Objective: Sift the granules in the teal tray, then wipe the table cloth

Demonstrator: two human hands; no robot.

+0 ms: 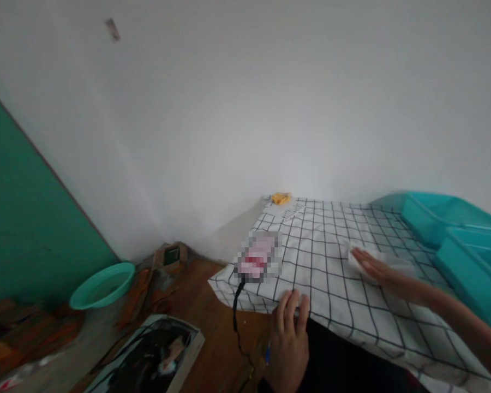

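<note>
My right hand (pixel 372 267) lies flat, fingers stretched out, on a thin white tissue or cloth (pixel 354 259) on the table. Its forearm comes in from the right edge. Close to me, my left hand (pixel 288 341) rests its slightly spread fingers on the table's front edge, with nothing in them. Both hands touch the white tablecloth (pixel 319 262) with black grid lines. Left of centre on it sits a blurred-out pinkish object (pixel 259 256) with a black cord (pixel 236 305) hanging off the edge.
Teal plastic bins (pixel 470 262) stand along the table's right side. A yellow item (pixel 281 198) lies at the back corner, by the white wall (pixel 249 109). On the floor at left are a green basin (pixel 102 286), a small box (pixel 171 256) and a larger open box (pixel 192 349).
</note>
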